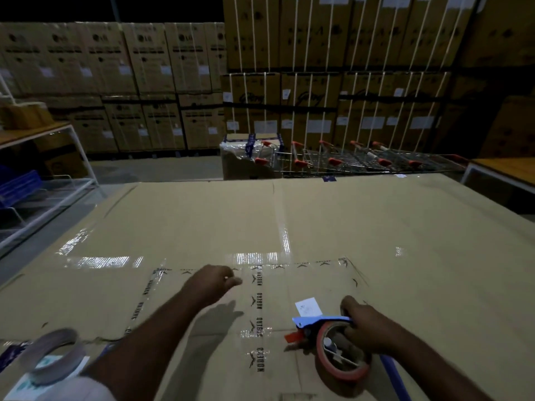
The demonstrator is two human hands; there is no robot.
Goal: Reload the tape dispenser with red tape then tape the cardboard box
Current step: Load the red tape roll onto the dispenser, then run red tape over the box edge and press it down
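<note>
A large flat cardboard box fills the foreground, its seams covered with clear printed tape. My right hand grips a blue tape dispenser that carries a roll of red tape; a short red tape end sticks out at the dispenser's left, just above the box top. My left hand hovers over the box near the taped seam, fingers loosely curled with nothing in them. A second, pale tape roll lies at the lower left on the box.
Stacked cartons form walls at the back. A row of shopping trolleys and a wrapped box stand beyond the far edge. A white metal table and racks stand left; another table is at right.
</note>
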